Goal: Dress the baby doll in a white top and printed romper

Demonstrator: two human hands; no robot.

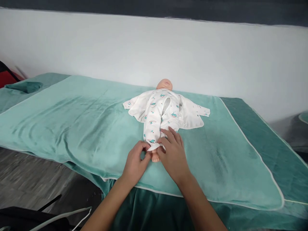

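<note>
A baby doll (165, 84) lies on its back, head toward the wall. White printed baby trousers (152, 123) cover its front and legs, with an oval opening near the upper middle. A white printed baby top (192, 115) spreads out to both sides, sleeves outstretched. My left hand (136, 162) pinches the left edge of the trouser-leg hem, with thumb and finger closed. On the other side of that hem, my right hand (173, 155) grips the cloth, its upper fingers resting on the other leg. A bare doll foot (155, 157) shows between my hands, below the hem.
A light green blanket (79, 128) lies over a darker green cover (267, 154) on the bed. Behind is a white wall (144, 48). White cables (62, 216) and a dark object are at lower left; something red (7, 78) is at far left.
</note>
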